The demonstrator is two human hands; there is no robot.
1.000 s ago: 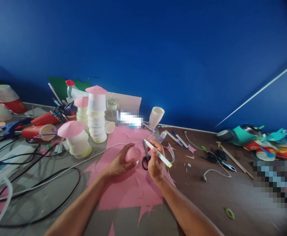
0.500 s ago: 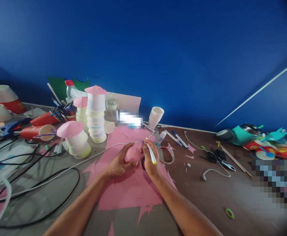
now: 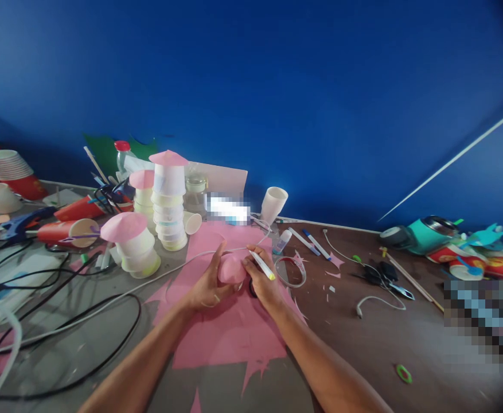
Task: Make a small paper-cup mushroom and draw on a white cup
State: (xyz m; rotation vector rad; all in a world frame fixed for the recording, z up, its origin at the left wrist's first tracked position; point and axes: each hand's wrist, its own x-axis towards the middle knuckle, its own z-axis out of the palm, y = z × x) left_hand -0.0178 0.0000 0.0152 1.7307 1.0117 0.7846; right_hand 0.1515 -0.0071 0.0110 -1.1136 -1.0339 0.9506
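A rounded pink paper cap [image 3: 232, 269] is cupped in my left hand [image 3: 207, 288], whose thumb points up along its far side. My right hand [image 3: 265, 285] grips a white marker [image 3: 262, 265] with a yellow end, the marker slanting over the fingers. Fingertips of the right hand are at the cap's right edge. Beneath both hands lies a large pink paper sheet [image 3: 227, 344] with jagged offcuts. Part of a dark ring-shaped thing [image 3: 252, 288] shows by the right palm; the rest is hidden.
To the left stand towers of stacked white cups [image 3: 169, 218] with pink paper roofs, and red cups [image 3: 68, 232]. Black cables [image 3: 126, 338] loop at the left. A white cup [image 3: 273, 203], a small glue bottle [image 3: 282, 242] and markers [image 3: 315, 244] lie beyond my right hand.
The marker has swung to a flatter slant in my right hand, and its fingers have shifted on the cap's edge. My left thumb has moved up and left, off the top of the cap.
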